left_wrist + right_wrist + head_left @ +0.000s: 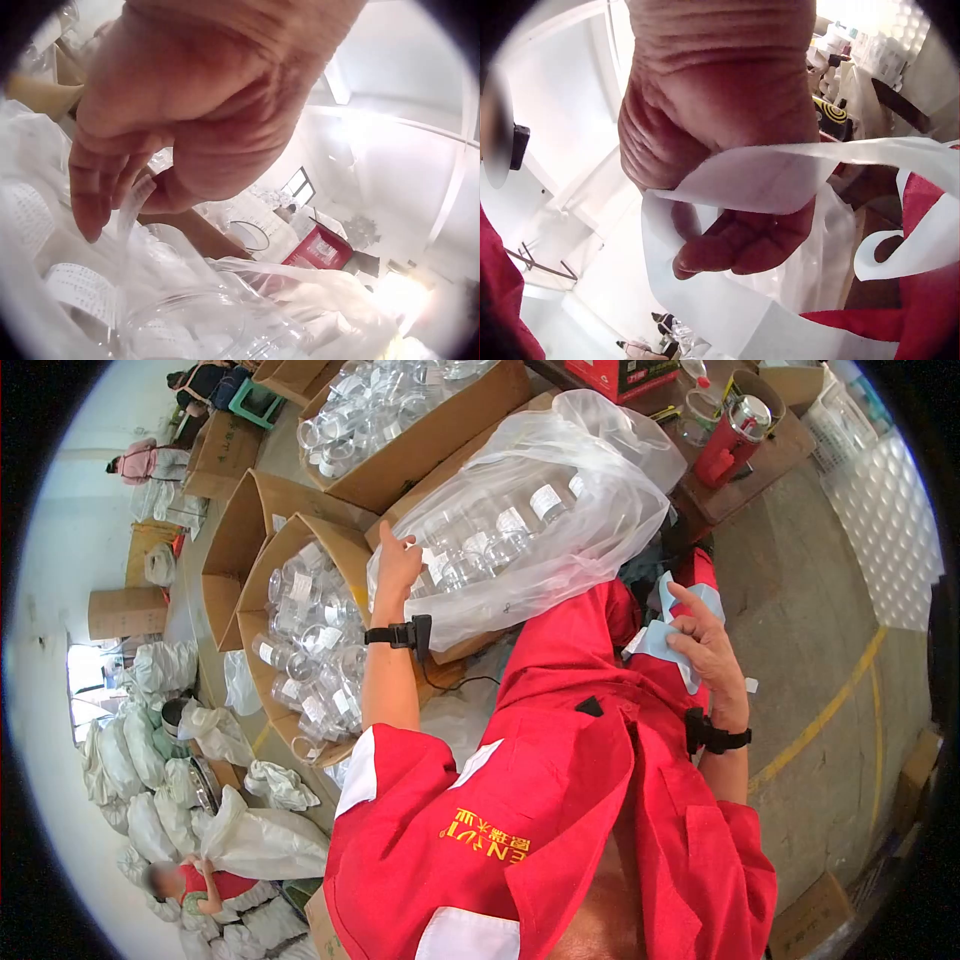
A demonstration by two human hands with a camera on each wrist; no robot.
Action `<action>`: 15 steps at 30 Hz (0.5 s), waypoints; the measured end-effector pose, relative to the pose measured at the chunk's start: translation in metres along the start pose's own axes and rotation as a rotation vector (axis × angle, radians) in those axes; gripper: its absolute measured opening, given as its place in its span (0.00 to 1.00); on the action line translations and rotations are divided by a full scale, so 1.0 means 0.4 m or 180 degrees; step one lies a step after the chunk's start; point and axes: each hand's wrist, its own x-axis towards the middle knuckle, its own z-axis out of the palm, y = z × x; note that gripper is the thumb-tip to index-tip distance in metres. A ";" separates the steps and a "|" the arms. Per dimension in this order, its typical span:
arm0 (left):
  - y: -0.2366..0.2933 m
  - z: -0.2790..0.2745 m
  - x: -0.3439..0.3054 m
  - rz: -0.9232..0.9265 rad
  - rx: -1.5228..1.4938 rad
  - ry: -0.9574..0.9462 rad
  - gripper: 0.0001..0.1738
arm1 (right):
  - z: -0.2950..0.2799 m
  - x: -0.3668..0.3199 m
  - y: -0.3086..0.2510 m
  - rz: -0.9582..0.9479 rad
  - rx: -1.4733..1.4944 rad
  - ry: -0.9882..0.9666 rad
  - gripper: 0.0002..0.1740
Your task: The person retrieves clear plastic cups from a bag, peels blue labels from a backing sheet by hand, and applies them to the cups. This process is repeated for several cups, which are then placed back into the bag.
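Observation:
My left hand (398, 567) is over the near left end of a clear plastic bag (610, 445) with several clear bottles (548, 503) lying in it, white labels on them. Its index finger points forward. In the left wrist view the thumb and fingers pinch a small translucent label (135, 204), just above a labelled bottle (82, 289). Over the right thigh, my right hand (708, 645) holds a pale blue strip of label backing paper (658, 640). The right wrist view shows this strip (727, 315) looping around the curled fingers and hanging in bends.
An open carton (250, 595) of loose clear bottles stands left of the bag, another carton (440, 445) behind it. At the back right, a red thermos (733, 445) stands on a brown table (780, 455). White sacks (150, 760) and a person (200, 885) are far left.

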 end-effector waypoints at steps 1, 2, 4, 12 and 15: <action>0.008 0.004 0.003 -0.0061 -0.0206 -0.0019 0.52 | 0.001 0.001 0.000 0.0010 -0.0006 0.0005 0.43; 0.017 0.010 0.005 -0.0120 -0.0411 -0.0038 0.52 | 0.000 0.002 0.001 0.0019 -0.0012 0.0011 0.43; 0.007 0.026 0.016 -0.0157 -0.0479 -0.0083 0.52 | -0.004 0.002 0.003 -0.0010 -0.0071 0.0005 0.43; 0.003 0.091 -0.017 -0.0359 -0.1044 0.0035 0.56 | -0.004 0.008 0.013 -0.0019 -0.0028 -0.0004 0.42; -0.049 0.140 -0.040 0.0429 -0.0617 0.0615 0.54 | -0.002 0.009 0.011 -0.0005 -0.0044 0.0026 0.43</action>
